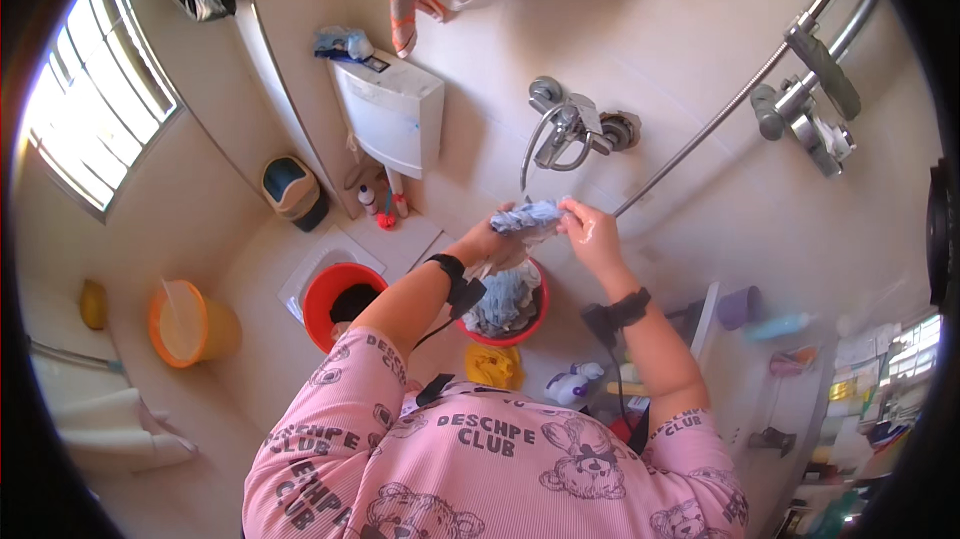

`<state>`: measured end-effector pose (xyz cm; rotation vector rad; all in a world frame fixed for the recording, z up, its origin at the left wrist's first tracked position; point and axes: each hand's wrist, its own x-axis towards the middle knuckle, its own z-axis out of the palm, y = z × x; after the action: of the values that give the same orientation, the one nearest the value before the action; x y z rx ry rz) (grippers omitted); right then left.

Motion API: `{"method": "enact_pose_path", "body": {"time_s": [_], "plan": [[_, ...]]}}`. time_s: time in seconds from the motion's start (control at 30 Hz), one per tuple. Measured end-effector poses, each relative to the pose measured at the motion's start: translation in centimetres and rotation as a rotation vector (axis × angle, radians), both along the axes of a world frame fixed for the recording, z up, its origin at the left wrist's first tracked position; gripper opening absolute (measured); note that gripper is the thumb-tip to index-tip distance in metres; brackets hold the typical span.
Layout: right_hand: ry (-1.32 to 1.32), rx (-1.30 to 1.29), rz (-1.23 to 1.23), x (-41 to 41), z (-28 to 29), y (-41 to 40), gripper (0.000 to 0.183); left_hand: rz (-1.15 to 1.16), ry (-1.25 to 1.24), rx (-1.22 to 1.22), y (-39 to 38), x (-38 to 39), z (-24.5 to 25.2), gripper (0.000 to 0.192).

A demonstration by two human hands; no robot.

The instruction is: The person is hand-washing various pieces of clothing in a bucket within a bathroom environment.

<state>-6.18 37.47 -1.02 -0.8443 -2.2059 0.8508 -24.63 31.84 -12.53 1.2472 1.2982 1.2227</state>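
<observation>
Both my hands hold a wet, bunched light-blue and whitish cloth (531, 218) just below the wall-mounted chrome mixer tap (566, 130). My left hand (495, 242) is closed around its left part, and the palm side is hidden by the cloth. The fingertips of my right hand (592, 235) pinch its right end; soapy wetness shines on the back of this hand. Beneath the hands stands a red basin (541, 314) heaped with wet grey-blue cloth (506, 302), partly covered by the hanging whitish part of the held piece.
A red bucket (311, 299) with dark cloth inside stands at left beside a squat toilet (304, 269). An orange bucket (225, 329) is farther left. Yellow cloth (493, 366) and a white-and-purple bottle (568, 383) lie near my body. A shower hose (705, 133) hangs at right.
</observation>
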Motion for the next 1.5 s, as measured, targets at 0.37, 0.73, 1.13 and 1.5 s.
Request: {"method": "enact_pose_path", "body": {"time_s": [0.37, 0.73, 1.13, 1.5], "plan": [[-0.015, 0.248, -0.179, 2.7, -5.5, 2.9, 0.04, 0.271, 0.35, -0.286, 8.2, 0.1, 3.9, 0.043], [0.206, 0.517, -0.113, -3.1, 5.7, 5.3, 0.042, 0.053, 0.993, -0.118, 8.9, 1.1, 6.8, 0.038], [0.425, -0.39, -0.225, -0.7, -6.5, 3.3, 0.073, 0.101, 0.774, -0.056, 4.1, -1.7, 6.4, 0.048], [0.898, -1.777, 0.342, 1.0, -16.4, 0.9, 0.082, 0.038, 0.368, 0.301, -0.1, 5.3, 3.4, 0.047]]}}
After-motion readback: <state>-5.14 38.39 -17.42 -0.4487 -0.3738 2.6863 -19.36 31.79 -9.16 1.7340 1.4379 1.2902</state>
